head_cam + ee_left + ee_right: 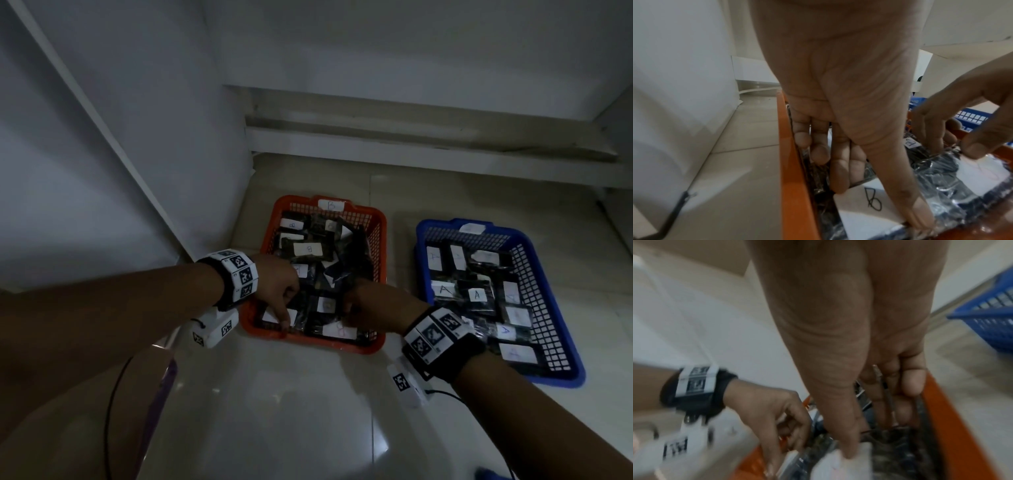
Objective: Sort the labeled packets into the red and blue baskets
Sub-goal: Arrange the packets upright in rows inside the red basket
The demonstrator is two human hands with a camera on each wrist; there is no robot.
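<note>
The red basket (322, 345) marked B holds several dark packets with white B labels. To its right, the blue basket (423, 260) holds several packets labelled A. Both hands are inside the red basket near its front rim. My left hand (286, 310) pinches a B packet (865, 216) at the front left corner, thumb on its label and fingers (838, 177) curled at its far edge. Beside it, my right hand (349, 305) pinches another white-labelled packet (838, 467), with the thumb pressed on the label. In the left wrist view the right hand (953, 146) grips that packet's (982, 172) edge.
Both baskets sit on a pale tiled floor (291, 411). A white panel (102, 154) rises at the left and a low white ledge (411, 144) runs behind the baskets. A black cable (109, 404) trails from the left wrist.
</note>
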